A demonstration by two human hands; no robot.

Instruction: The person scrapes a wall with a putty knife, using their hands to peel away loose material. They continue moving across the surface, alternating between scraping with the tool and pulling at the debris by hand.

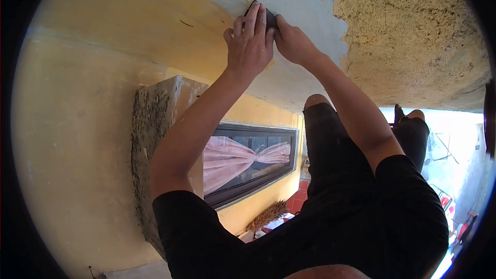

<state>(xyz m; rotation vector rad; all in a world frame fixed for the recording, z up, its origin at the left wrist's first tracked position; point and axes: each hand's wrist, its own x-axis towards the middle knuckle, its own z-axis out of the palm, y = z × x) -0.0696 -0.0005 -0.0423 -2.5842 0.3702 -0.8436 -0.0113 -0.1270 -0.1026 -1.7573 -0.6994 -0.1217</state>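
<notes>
Both hands hold a dark block flat against the wall, where yellow paint meets a pale, bare patch. The left hand lies over it, fingers extended and slightly parted along its back, hiding much of it. The right hand grips its near end with the thumb against the edge; its other fingers are mostly out of sight, so how far they wrap cannot be told.

Right of the patch, rough, pitted plaster begins at a ragged border. A thin dark mark shows on the paint to the left. The left forearm crosses in front of a pillar with a crumbling side and blocks part of the window, behind whose dark frame hangs a tied pink curtain. Below it are brown bristles and red tiles. Black trousers and the right arm cover the middle; brightness washes out the far right.
</notes>
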